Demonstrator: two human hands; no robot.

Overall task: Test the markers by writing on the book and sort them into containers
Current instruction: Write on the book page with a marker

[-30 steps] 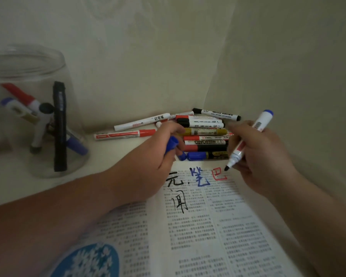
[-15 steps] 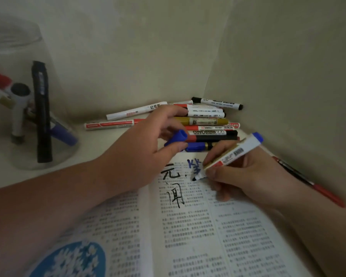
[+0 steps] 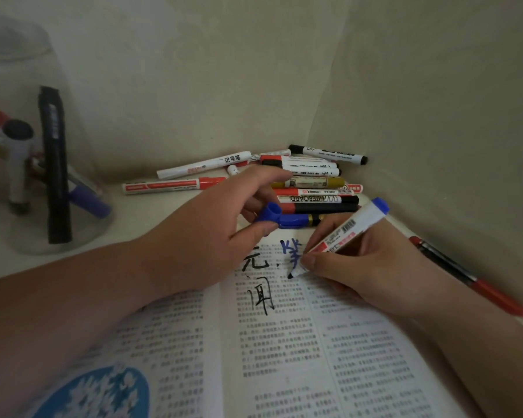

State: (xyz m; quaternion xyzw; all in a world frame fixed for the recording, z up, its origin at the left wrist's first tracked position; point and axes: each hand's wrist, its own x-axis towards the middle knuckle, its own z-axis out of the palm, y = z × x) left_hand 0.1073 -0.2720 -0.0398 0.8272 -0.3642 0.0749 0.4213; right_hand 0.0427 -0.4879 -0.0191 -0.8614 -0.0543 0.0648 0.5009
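Centrally, head view: one white marker point(image 3: 349, 229) gripped in right hand point(image 3: 372, 263), tip on open book point(image 3: 284, 342) beside three handwritten characters point(image 3: 261, 279), two black, one blue. One blue cap point(image 3: 271, 213) pinched by left hand point(image 3: 206, 236), close by, hands not touching. About twelve markers point(image 3: 311, 191) piled upper centre. Four more in jar point(image 3: 18, 55), upper left. One red pen point(image 3: 465, 273) along right wall.

Table: we see a pale top point(image 3: 151, 212) tucked into a corner of two walls.
Book point(image 3: 284, 357): open, lying nearest us.
Heap of markers point(image 3: 311, 182): we find it just behind the book.
Jar point(image 3: 82, 164): clear, upright, well left of the book.
Red pen point(image 3: 465, 276): right of the book, along the wall.
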